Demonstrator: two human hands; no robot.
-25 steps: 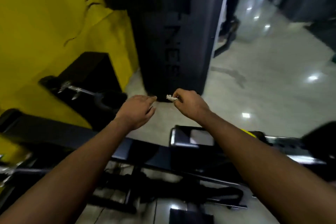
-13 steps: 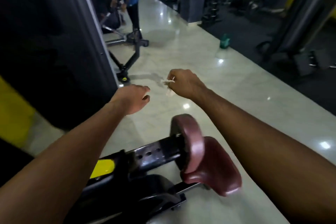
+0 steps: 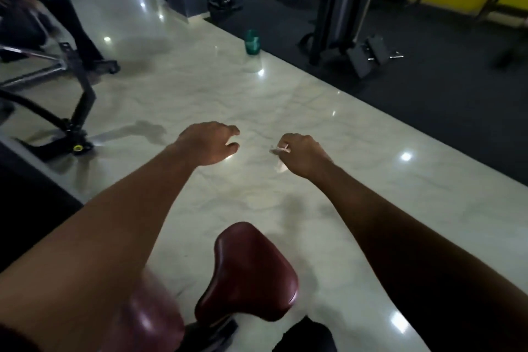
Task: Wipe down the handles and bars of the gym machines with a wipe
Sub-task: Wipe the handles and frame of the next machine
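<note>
A small crumpled white wipe (image 3: 278, 150) is pinched in my right hand (image 3: 303, 153), which hovers in the air over the pale marble floor. My left hand (image 3: 210, 141) floats beside it, a short gap to the left, fingers loosely curled and holding nothing. Neither hand touches any machine. Below my arms sits a dark red padded seat (image 3: 251, 271) of a gym machine, with a second red pad (image 3: 151, 320) to its left under my left forearm.
A black machine frame (image 3: 80, 106) with a yellow-capped foot stands at left, a person's legs (image 3: 77, 28) behind it. A green bottle (image 3: 252, 42) stands on the floor edge. A cable tower (image 3: 340, 3) and dark mats lie at right.
The view has swung right, away from the black weight stack towards the open floor. The red seat now lies lower in view. Both hands keep their pose, the wipe still pinched.
</note>
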